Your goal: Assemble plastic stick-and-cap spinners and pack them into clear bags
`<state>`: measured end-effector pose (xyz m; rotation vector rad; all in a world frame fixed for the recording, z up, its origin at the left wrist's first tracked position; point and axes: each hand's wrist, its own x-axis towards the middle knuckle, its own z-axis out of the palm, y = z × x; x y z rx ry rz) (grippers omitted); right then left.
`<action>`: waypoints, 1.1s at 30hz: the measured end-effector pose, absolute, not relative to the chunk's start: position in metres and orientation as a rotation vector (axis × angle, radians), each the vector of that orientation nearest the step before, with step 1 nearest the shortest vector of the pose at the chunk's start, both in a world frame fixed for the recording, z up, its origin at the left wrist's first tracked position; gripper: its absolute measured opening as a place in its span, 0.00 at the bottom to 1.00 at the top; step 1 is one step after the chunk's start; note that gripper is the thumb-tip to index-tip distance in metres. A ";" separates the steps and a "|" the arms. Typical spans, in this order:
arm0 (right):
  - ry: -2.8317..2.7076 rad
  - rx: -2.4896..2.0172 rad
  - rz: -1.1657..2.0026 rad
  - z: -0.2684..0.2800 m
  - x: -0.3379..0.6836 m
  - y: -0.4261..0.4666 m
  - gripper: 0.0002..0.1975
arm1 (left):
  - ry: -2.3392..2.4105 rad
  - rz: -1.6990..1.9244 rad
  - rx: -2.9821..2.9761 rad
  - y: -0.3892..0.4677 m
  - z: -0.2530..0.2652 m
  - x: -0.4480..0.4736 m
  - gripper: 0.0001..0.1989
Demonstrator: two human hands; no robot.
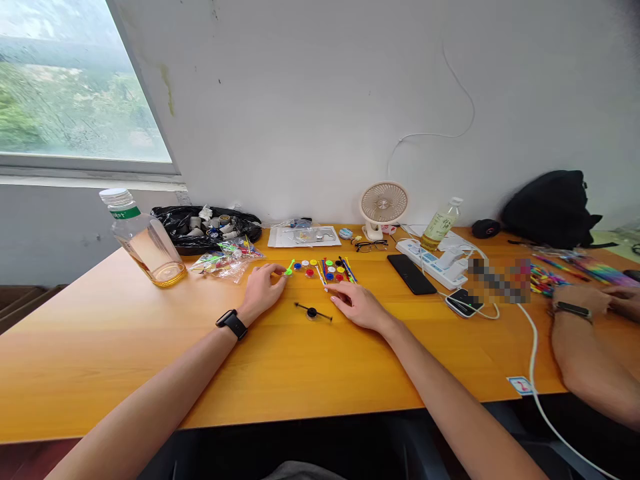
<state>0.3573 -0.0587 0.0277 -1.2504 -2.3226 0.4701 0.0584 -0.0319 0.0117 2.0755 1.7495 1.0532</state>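
Note:
My left hand (263, 290) rests on the table with thumb and index finger drawn together at a small green plastic arrow piece (291, 267). My right hand (359, 305) lies to the right, fingers a little apart, fingertips by the lower end of a white stick (321, 275). Between and beyond the hands are several small coloured discs (313, 264) in blue, white, yellow and red. Coloured sticks (349, 269) lie beside them. Nearer to me, a black arrow with a round hub (312, 312) lies on the table, touched by neither hand.
A plastic bag of coloured parts (227, 260) and a tilted-looking bottle (150, 243) stand left. Behind are a black bag of scraps (205, 230), a fan (383, 207) and glasses (371, 246). Rightward lie a phone (411, 274), power strip (433, 265), cables and a co-worker's hands (583, 300).

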 end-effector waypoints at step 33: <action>-2.191 -1.276 0.476 0.028 0.358 -0.054 0.06 | 1.699 0.932 2.216 -0.050 0.028 0.073 0.18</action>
